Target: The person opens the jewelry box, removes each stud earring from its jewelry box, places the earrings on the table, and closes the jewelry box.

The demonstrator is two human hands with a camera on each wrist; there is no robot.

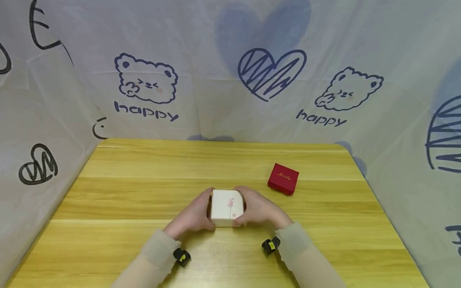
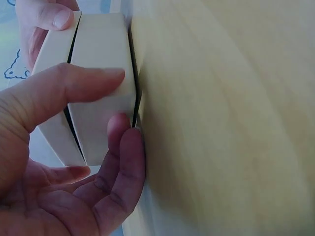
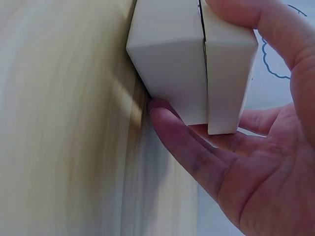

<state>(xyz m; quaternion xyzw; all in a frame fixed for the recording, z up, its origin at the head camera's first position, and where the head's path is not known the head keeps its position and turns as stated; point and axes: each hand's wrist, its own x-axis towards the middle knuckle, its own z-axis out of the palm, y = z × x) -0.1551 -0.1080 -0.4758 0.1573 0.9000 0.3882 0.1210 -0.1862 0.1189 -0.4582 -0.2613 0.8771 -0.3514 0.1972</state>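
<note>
A small white lidded box (image 1: 220, 205) with a pink flower print on top is between my two hands at the middle of the wooden table. My left hand (image 1: 196, 212) grips the box's left side, its thumb lying across the lower part (image 2: 103, 37). From the right, my right hand (image 1: 258, 206) holds the box with its thumb on the lid (image 3: 229, 73) and its fingers around the far side. A thin dark gap runs between lid and base in both wrist views. The box's bottom is close to the tabletop. Its inside is hidden.
A small red box (image 1: 283, 179) with gold lettering lies on the table (image 1: 144, 176) behind my right hand. White cloth (image 1: 212, 96) printed with bears and hearts hangs along the table's back and sides.
</note>
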